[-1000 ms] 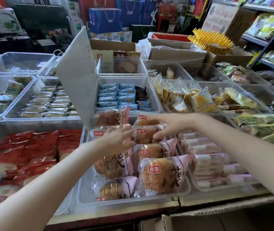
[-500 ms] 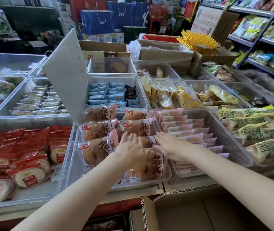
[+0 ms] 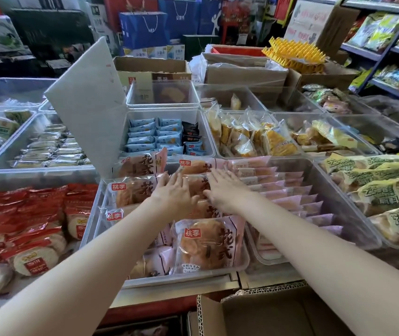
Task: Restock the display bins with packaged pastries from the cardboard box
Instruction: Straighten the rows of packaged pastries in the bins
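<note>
Both hands flat on the pastry packs in the centre bin. Left hand [image 3: 176,192] has fingers straight and spread, palm down on a pack in the middle row; right hand [image 3: 225,190] the same, just beside it, fingers apart, pressing and gripping nothing. The packaged pastries [image 3: 205,243] fill the clear display bin [image 3: 91,219] at frame centre, stacked in overlapping rows with one big pack at the near edge. The cardboard box [image 3: 254,314] sits open at the bottom right of the frame, below the tabletop edge; its contents cannot be seen.

Risks, as a judgement:
- The rows are slippery film laid on a slope, so pressing too hard could slide the front pack over the near rim and onto the floor or into the box.
- Flat pressure could squash the soft buns.
- The propped white lid [image 3: 89,110], upper left of centre, leans over the bin; an elbow knock might drop it onto the hands.
- The pink packs [image 3: 290,190] in the bin to the right lie close by, so a sideways shove could mix the products.

Versus half a second ago: both hands have moved up the frame toward the farther rows, off the near pack, which now shows in full. The camera has tipped slightly and the box looks lower in the frame.
</note>
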The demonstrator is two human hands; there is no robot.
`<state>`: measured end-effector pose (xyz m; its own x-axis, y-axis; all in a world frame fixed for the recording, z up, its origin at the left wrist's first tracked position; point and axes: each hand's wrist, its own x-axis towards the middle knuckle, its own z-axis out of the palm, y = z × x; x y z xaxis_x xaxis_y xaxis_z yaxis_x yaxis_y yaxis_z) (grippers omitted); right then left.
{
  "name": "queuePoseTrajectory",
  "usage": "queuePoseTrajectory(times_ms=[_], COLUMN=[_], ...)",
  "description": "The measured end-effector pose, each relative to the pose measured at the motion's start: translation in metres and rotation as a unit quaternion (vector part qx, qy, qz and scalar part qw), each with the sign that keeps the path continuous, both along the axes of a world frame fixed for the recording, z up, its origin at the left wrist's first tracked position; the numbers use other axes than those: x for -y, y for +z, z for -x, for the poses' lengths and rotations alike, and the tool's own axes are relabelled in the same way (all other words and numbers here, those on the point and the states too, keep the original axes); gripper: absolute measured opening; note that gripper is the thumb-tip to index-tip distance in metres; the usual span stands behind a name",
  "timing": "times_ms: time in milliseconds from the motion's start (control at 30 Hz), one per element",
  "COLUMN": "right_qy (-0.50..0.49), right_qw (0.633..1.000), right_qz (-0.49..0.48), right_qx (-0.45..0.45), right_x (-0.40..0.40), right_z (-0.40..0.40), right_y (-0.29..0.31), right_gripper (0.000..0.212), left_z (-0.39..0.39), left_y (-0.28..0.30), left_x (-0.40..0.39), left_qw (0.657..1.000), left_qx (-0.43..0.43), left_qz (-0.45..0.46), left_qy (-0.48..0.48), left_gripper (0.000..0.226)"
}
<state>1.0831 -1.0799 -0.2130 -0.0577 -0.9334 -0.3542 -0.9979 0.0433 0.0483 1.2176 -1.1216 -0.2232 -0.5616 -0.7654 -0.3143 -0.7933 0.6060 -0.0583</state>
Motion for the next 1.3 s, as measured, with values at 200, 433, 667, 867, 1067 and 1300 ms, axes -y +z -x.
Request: queuePoseTrajectory(times_ms=[200,433,667,867,1067,1300], right_qy=[-0.05,-0.113,-0.136,-0.112,-0.055,0.015], right_qw=[0.999,0.979,0.963,0.977,0.988,0.992], right_qz=[0.005,0.101,0.091,0.082,0.084,0.057], right_qx=[-0.015,0.133,0.216,0.162,0.114,0.113], right_x=[-0.009,0.038,0.065,0.063,0.053,0.0], right_z=[0.012,0.025,0.028,0.021,0.024,0.034], right_y=[-0.017,-0.016,-0.037,-0.034,-0.036,0.008], right_gripper=[0.065,0.052,0.047,0.05,0.054,0.054], left_z=[0.01,0.019,0.03,0.02,0.016,0.009], left_y=[-0.011,0.008,-0.02,-0.022,-0.011,0.021], left_x=[0.005,0.049,0.072,0.071,0.062,-0.005], left_qw=[0.999,0.996,0.997,0.998,0.996,0.995], left_qx=[-0.007,-0.038,0.014,0.022,0.022,-0.099], left_qz=[0.01,0.064,0.071,0.062,0.084,0.026], left_qy=[-0.044,-0.047,-0.005,0.019,0.029,0.014], left_gripper=[0.067,0.061,0.066,0.063,0.056,0.049])
